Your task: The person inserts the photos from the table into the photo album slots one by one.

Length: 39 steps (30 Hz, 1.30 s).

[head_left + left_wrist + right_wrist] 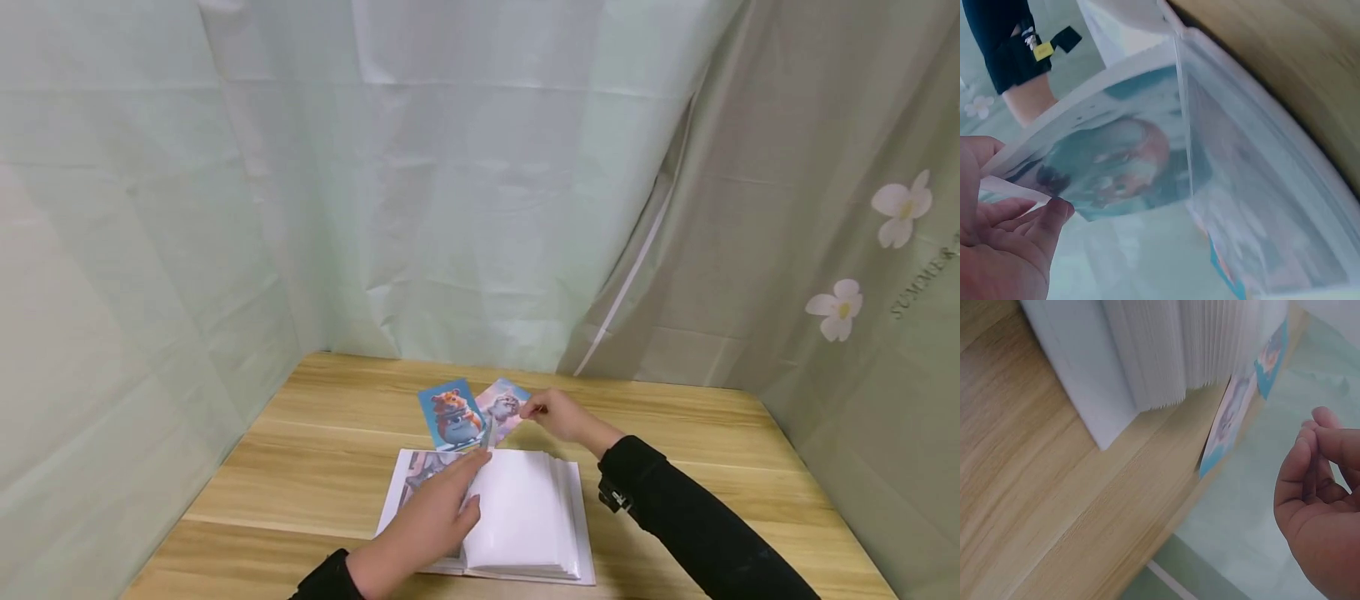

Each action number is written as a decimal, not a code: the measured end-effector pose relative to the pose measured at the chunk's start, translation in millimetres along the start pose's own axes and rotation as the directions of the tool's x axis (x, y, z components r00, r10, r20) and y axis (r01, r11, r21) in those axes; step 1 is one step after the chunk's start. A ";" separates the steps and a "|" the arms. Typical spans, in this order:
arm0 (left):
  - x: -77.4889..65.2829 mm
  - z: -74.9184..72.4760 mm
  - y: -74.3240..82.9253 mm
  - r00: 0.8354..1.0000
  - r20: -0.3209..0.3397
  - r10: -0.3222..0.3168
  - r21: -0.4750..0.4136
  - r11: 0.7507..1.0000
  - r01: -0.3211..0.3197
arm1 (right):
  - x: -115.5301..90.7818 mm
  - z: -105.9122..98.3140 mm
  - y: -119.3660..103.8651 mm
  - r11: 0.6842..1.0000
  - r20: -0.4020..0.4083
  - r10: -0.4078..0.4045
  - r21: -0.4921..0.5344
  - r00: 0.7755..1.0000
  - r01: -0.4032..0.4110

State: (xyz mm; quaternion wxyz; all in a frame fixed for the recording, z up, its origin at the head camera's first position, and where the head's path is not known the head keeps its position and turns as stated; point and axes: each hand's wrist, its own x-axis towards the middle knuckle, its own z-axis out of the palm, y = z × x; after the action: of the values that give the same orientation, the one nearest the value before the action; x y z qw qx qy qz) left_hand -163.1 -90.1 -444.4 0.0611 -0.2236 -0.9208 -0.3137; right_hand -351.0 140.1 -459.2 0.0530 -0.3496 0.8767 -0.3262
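Observation:
A photo album (pixel 517 512) lies open on the wooden table, with a picture in its left-hand pocket. My left hand (pixel 427 508) reaches over the album and pinches a raised album page (pixel 1116 156) between thumb and fingers; a blue-green picture shows through that page's clear sleeve. Beyond the album's top edge are two picture cards: a blue hamster card (pixel 456 415) and a pink and blue card with a grey animal (pixel 504 407). Over the latter's right edge is my right hand (pixel 558 414), its thumb against curled fingertips. In the right wrist view nothing shows between them.
The wooden table (pixel 675 483) extends to both sides of the album. Pale curtains (pixel 480 208) hang behind it and at the sides. The album's thick stack of pages (pixel 1154 356) stands out from its cover (pixel 1079 369).

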 end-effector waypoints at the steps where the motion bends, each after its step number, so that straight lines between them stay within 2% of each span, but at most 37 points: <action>1: -1.9 -2.6 -1.1 1.000 -0.012 -0.005 0.011 1.000 0.005 | -0.5 -0.7 0.4 1.000 0.001 0.008 -0.001 1.000 -0.008; 7: -14.8 -17.0 -11.1 0.998 -0.056 -0.027 0.107 0.994 0.033 | -3.6 -4.8 4.0 0.999 0.010 0.049 0.017 0.999 -0.049; 15: -30.4 -27.0 -34.1 0.998 -0.048 -0.040 0.233 0.971 0.050 | -3.3 -7.7 5.2 0.993 0.021 0.112 0.024 0.994 -0.112; 21: -39.7 -24.7 -49.3 0.998 0.006 -0.069 0.243 0.968 0.065 | -4.4 -8.9 3.3 0.994 0.014 0.108 0.004 0.994 -0.108; 25: -41.4 -21.1 -56.4 0.996 0.055 -0.063 0.260 0.965 0.047 | -2.5 -11.1 3.9 0.994 0.004 0.113 -0.010 0.994 -0.113; 27: -41.3 -19.1 -59.6 0.996 0.070 -0.063 0.258 0.965 0.043 | 1.1 -13.1 5.3 0.992 0.001 0.127 -0.010 0.992 -0.127; 33: -42.7 -14.0 -66.1 0.989 0.112 -0.098 0.241 0.968 0.068 | 15.3 -19.7 7.3 0.994 -0.033 0.093 -0.058 0.995 -0.094; 39: -42.6 -11.3 -69.0 0.975 0.172 -0.142 0.230 0.968 0.101 | 30.6 -23.1 6.8 0.983 -0.053 0.126 -0.129 0.991 -0.132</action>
State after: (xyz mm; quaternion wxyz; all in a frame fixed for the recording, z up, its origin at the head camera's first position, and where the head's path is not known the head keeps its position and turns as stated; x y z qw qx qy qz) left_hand -156.4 -161.4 -484.2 -0.0210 -0.1869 -0.9634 -0.1908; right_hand -385.4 136.3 -441.1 0.0313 -0.2872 0.9182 -0.2708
